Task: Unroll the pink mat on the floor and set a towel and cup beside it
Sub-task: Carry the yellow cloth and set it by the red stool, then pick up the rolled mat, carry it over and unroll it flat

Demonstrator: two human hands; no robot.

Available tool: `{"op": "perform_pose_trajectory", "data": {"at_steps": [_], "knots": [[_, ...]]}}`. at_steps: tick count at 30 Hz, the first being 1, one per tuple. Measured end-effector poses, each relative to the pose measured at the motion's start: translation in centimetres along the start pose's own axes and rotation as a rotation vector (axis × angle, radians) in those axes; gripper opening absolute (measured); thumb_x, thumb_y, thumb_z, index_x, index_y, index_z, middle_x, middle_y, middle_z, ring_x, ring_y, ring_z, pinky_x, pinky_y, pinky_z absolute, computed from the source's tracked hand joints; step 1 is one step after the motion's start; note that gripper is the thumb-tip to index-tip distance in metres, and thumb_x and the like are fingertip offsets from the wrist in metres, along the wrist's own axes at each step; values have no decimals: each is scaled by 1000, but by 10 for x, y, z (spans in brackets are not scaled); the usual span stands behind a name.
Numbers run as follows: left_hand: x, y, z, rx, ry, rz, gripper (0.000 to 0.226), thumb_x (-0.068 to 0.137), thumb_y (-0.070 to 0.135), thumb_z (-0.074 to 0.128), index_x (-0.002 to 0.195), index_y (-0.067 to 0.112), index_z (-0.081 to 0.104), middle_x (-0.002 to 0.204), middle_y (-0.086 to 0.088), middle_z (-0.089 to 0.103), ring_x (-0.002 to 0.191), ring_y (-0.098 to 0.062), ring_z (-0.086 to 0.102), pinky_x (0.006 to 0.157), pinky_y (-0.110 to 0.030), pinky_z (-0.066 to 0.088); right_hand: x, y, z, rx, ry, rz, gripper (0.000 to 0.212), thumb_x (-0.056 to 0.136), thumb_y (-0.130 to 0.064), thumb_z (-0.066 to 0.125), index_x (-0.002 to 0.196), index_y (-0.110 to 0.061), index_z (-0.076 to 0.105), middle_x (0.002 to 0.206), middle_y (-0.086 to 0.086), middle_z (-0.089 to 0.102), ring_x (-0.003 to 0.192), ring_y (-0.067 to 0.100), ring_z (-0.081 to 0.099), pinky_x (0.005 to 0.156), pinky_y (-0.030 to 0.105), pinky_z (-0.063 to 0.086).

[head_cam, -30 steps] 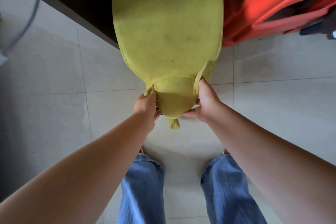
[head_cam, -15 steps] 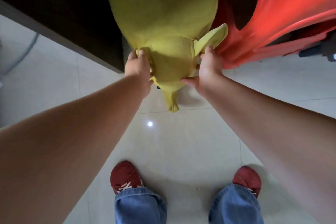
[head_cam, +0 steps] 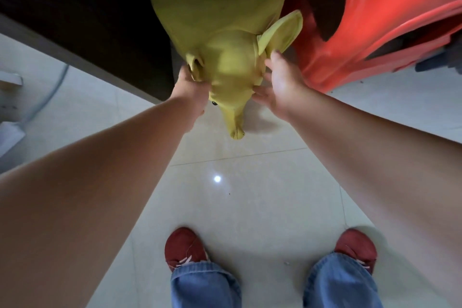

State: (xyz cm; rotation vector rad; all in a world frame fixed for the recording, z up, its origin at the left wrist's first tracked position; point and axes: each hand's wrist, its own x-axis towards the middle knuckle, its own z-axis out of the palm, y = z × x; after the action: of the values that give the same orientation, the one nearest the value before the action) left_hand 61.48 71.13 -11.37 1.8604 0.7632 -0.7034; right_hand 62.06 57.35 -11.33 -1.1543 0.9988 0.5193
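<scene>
No pink mat, towel or cup is in view. A big yellow-green plush elephant (head_cam: 232,62) stands in front of me on the tiled floor, its trunk pointing down towards my feet. My left hand (head_cam: 190,92) grips the left side of its head, by the folded ear. My right hand (head_cam: 282,85) is at the right side of the head below the raised ear, fingers spread and loosely touching the fabric.
A glossy red plastic object (head_cam: 375,20) sits right of the elephant. Dark furniture (head_cam: 87,20) runs along the back left. A white power strip (head_cam: 10,80) with a grey cable (head_cam: 50,92) lies at far left. My red shoes (head_cam: 185,247) stand on pale tiles (head_cam: 250,195).
The elephant has been pushed away from me towards the dark furniture and the red object. My right hand's fingers have spread from their grip. My feet have come into view.
</scene>
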Motion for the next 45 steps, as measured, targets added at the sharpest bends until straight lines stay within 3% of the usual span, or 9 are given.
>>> {"op": "perform_pose_trajectory", "data": {"at_steps": [3, 6, 9, 13, 15, 19, 23, 36, 45], "knots": [[-27, 0, -1, 563, 149, 144, 48, 89, 15, 42, 136, 19, 35, 99, -9, 53, 88, -32, 52, 64, -30, 40, -28, 0, -12, -144, -18, -17, 31, 92, -39, 41, 116, -22, 50, 105, -1, 57, 95, 20, 57, 63, 31, 50], [-61, 10, -2, 765, 232, 171, 44, 85, 12, 45, 129, 5, 43, 121, -21, 54, 113, -39, 50, 83, -40, 43, -60, -6, -30, -332, 45, -91, 25, 91, -25, 47, 112, -16, 54, 86, -1, 50, 89, 18, 51, 82, 37, 52], [-98, 31, -6, 866, 215, 206, 40, 84, 8, 44, 123, 6, 51, 121, -19, 53, 114, -37, 49, 78, -38, 43, -96, -19, -45, -510, 49, -194, 32, 90, -14, 46, 120, -4, 54, 93, 5, 46, 90, 20, 43, 96, 38, 45], [-153, 67, -7, 947, 229, 304, 29, 81, 4, 46, 106, 9, 58, 117, -16, 55, 110, -34, 50, 83, -39, 45, -149, -45, -58, -789, 44, -335, 19, 88, -9, 43, 72, -15, 53, 73, 7, 45, 80, 21, 40, 56, 26, 36], [-178, 86, -5, 980, 238, 333, 38, 82, 5, 48, 118, 13, 58, 123, -14, 53, 116, -32, 47, 90, -40, 44, -175, -57, -65, -899, 47, -421, 22, 87, -11, 43, 66, -14, 50, 64, 7, 44, 79, 23, 42, 50, 28, 26], [-232, 118, -2, 1080, 226, 470, 45, 83, 7, 49, 126, 19, 56, 127, -11, 52, 120, -31, 44, 93, -39, 41, -232, -80, -87, -1158, 149, -622, 21, 86, -13, 45, 67, -11, 54, 102, 24, 64, 99, 36, 56, 63, 26, 27], [-283, 128, 0, 1128, 176, 596, 45, 84, 10, 47, 127, 21, 55, 130, -8, 52, 123, -29, 42, 97, -38, 38, -282, -92, -108, -1235, 275, -674, 34, 86, -13, 43, 117, -5, 56, 123, 22, 56, 115, 37, 50, 85, 34, 42], [-465, 177, -6, 1324, 141, 901, 42, 84, 13, 50, 125, 19, 53, 127, -10, 51, 123, -32, 42, 97, -41, 37, -496, -82, -218, -1166, 609, -742, 38, 90, -19, 44, 124, -3, 49, 134, 16, 48, 125, 35, 42, 101, 43, 40], [-672, 210, 57, 1339, 81, 1354, 40, 90, 16, 45, 129, 17, 51, 129, -9, 50, 120, -32, 43, 96, -42, 37, -671, -57, -331, -964, 919, -726, 47, 91, -22, 44, 136, -9, 39, 144, 13, 40, 132, 29, 37, 108, 40, 35]]}}
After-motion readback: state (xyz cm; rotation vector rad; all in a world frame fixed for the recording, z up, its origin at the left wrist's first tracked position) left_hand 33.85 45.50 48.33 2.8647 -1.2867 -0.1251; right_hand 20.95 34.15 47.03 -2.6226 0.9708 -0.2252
